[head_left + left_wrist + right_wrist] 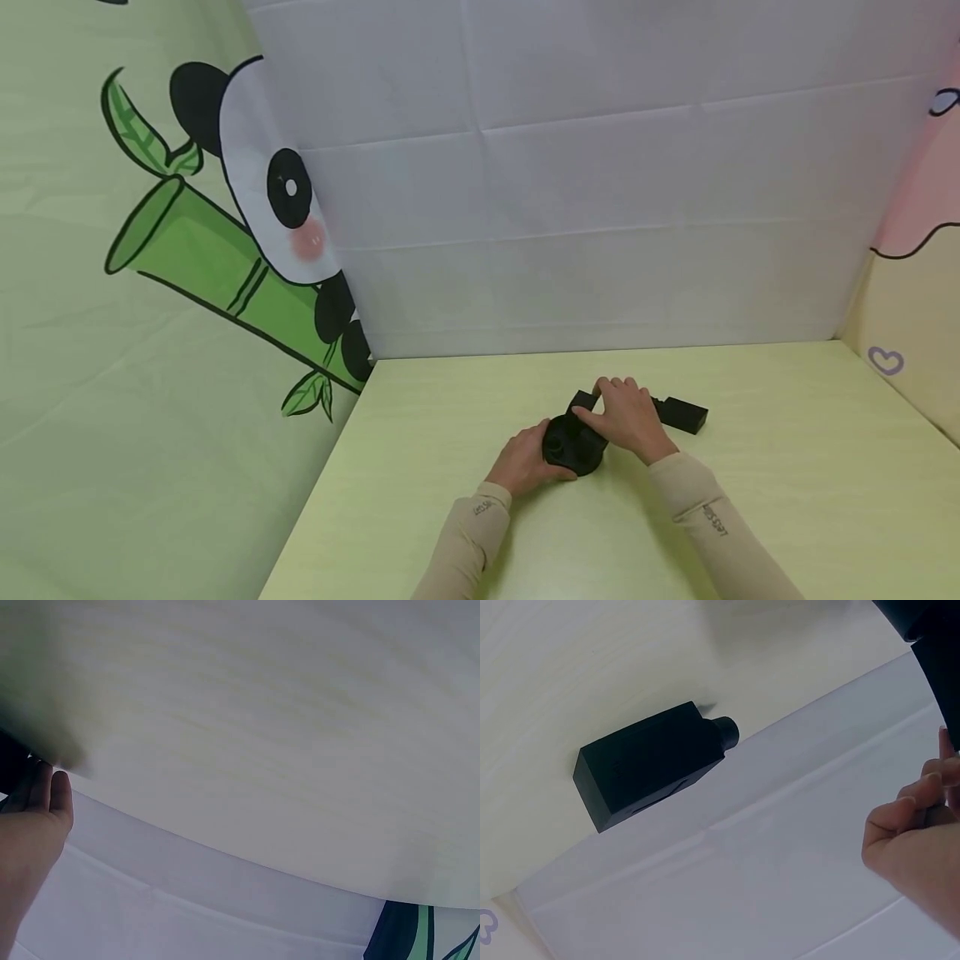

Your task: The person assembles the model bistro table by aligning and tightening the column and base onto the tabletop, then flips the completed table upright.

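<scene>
Near the middle of the table, a black round object (573,447) with a disc-like body is held between both hands. A black block-shaped part (583,402) sticks out from its far side. My left hand (523,461) grips the disc by its left rim, fingers behind and thumb at the near edge. On the other side, my right hand (628,419) holds the object by the block part, its thumb toward the disc. The left wrist view catches only a dark edge beyond the left fingers (60,791). In the right wrist view the right fingers (922,791) are curled beside the block.
A black rectangular box (682,415) with a short round stub (730,733) lies on the pale table (420,467), right of the right hand. A white cloth (585,208) hangs behind the table. Printed panels (150,467) stand at the left and right.
</scene>
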Demonstrator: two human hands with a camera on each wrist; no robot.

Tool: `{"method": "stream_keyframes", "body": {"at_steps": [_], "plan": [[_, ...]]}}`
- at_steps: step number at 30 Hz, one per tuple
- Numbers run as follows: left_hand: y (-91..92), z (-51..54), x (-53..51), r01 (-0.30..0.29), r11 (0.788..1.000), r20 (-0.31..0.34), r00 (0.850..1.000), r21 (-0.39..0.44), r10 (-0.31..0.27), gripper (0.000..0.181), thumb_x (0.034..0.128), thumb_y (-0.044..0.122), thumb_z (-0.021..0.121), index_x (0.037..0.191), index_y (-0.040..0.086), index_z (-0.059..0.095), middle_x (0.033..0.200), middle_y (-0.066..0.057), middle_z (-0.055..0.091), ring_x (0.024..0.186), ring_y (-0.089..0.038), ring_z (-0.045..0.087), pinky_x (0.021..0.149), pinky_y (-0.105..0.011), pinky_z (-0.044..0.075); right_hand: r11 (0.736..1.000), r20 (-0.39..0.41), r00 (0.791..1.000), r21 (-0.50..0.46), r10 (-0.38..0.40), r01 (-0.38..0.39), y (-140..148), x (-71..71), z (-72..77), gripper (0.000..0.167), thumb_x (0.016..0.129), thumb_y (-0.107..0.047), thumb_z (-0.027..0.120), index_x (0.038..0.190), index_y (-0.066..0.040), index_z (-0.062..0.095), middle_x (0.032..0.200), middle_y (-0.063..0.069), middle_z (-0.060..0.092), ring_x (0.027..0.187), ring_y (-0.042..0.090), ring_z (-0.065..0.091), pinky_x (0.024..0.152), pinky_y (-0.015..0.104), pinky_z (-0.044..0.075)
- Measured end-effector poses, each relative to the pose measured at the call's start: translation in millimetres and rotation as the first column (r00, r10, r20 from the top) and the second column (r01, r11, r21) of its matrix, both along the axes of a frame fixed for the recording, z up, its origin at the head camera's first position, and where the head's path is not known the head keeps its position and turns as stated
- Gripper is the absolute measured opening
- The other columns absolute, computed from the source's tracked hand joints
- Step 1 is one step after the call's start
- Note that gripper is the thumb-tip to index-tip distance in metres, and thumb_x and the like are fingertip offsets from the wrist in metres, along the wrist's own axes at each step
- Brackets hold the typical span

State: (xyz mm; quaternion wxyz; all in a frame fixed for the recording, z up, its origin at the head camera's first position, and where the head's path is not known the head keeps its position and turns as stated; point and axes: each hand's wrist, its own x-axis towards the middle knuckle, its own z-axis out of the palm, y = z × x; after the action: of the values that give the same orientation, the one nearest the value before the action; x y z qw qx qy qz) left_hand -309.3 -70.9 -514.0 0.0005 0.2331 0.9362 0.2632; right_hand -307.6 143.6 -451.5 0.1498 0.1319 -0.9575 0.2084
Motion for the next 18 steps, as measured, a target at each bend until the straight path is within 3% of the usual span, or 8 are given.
{"method": "stream_keyframes", "body": {"at_steps": [18], "plan": [[1.7,-0.4,0.8,-0.003,1.000,-0.008,1.000,0.007,0.003,0.089,0.0788,0.049,0.090,0.146,0.003,0.052,0.129,-0.013,0.066,0.116,-0.028,0.064,0.099,-0.044,0.052,1.000,-0.077,0.997,0.015,0.005,-0.003,-3.7,5.2,0.3,0.041,0.091,-0.044,0.074,0.092,-0.004,0.068,0.079,0.006,0.059,0.077,0.031,0.053,0.071,0.052,0.046]]}}
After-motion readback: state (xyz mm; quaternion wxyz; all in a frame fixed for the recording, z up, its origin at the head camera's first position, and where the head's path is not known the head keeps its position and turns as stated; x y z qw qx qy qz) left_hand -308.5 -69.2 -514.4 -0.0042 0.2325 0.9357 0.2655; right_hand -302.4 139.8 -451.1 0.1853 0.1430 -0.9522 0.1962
